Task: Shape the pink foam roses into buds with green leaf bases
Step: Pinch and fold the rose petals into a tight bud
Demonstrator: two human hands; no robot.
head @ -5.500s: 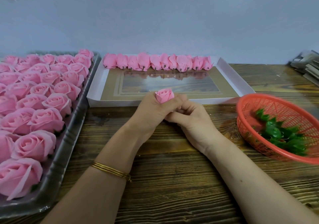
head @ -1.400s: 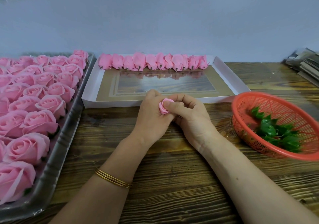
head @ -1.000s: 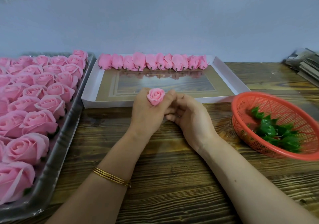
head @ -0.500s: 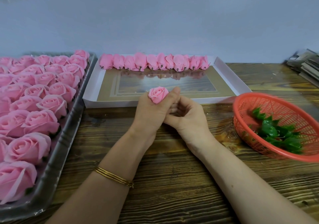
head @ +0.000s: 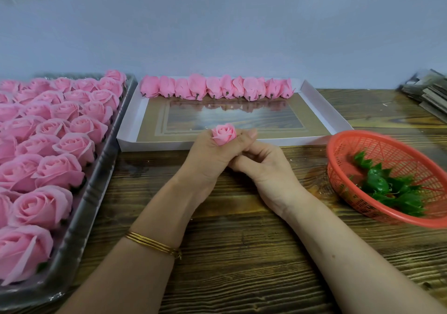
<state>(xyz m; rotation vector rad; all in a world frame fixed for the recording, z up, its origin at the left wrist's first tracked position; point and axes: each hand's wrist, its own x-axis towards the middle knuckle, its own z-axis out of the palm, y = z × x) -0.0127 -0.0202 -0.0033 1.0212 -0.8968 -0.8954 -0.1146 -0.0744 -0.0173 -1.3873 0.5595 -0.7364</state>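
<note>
My left hand [head: 208, 154] grips a small pink foam rose bud [head: 223, 134], whose top sticks up out of the fist. My right hand [head: 263, 166] is curled against the underside of the left fist; what its fingers hold there is hidden. Several open pink roses [head: 58, 168] fill a grey tray [head: 96, 193] on the left. A row of several shaped buds [head: 217, 89] lies along the far edge of a white tray [head: 324, 110]. Green leaf bases [head: 391, 188] lie in a red basket [head: 362, 144] at the right.
The wooden table [head: 242, 253] carries everything, and a pale wall stands close behind it. A stack of flat grey pieces [head: 430, 93] sits at the far right edge. My left wrist wears thin gold bangles [head: 154, 243].
About 1.4 s ago my right fingers pressed over the rose's top. They have dropped below the left fist, and the bud now stands exposed and upright.
</note>
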